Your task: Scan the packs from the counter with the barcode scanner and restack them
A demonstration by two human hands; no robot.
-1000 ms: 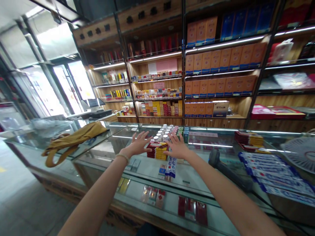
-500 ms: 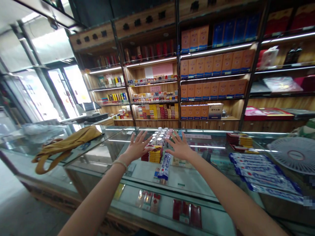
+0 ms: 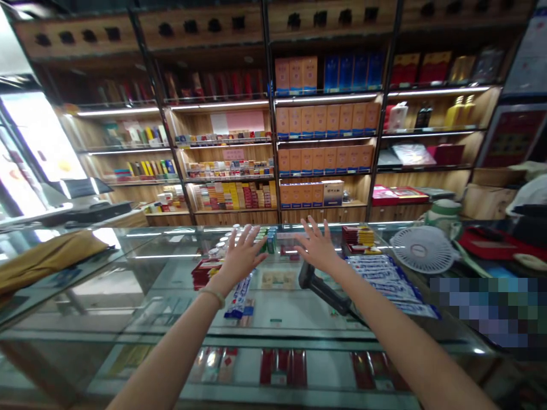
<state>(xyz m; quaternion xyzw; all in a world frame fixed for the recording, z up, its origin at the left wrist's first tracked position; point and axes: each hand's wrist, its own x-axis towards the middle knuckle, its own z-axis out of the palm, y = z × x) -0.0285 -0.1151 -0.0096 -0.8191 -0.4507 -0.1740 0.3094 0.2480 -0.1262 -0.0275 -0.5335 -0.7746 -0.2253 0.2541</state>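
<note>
Both arms reach out over a glass counter (image 3: 171,285). My left hand (image 3: 240,259) is open, fingers spread, holding nothing. Partly behind it are a stack of red and yellow packs (image 3: 205,272), a blue-and-white wrapped packet (image 3: 238,299) and a group of small bottles or cans with white lids (image 3: 220,245). Fingers apart, my right hand (image 3: 318,247) is also open and holds nothing. Below it a black handheld scanner (image 3: 325,290) lies on the glass. Several blue-and-white packets (image 3: 380,276) lie in a row to its right, partly hidden by my forearm.
A white round fan (image 3: 423,249) and a green-and-white jug (image 3: 444,213) stand at the right. Red and yellow packs (image 3: 359,238) are stacked near them. A mustard-coloured bag (image 3: 51,256) lies at the left. Shelves with orange boxes (image 3: 327,159) line the back wall.
The view has swung to the right, so the bag slides toward the left edge and more of the right side shows. The scanner is now in fuller view. Both hands stay spread.
</note>
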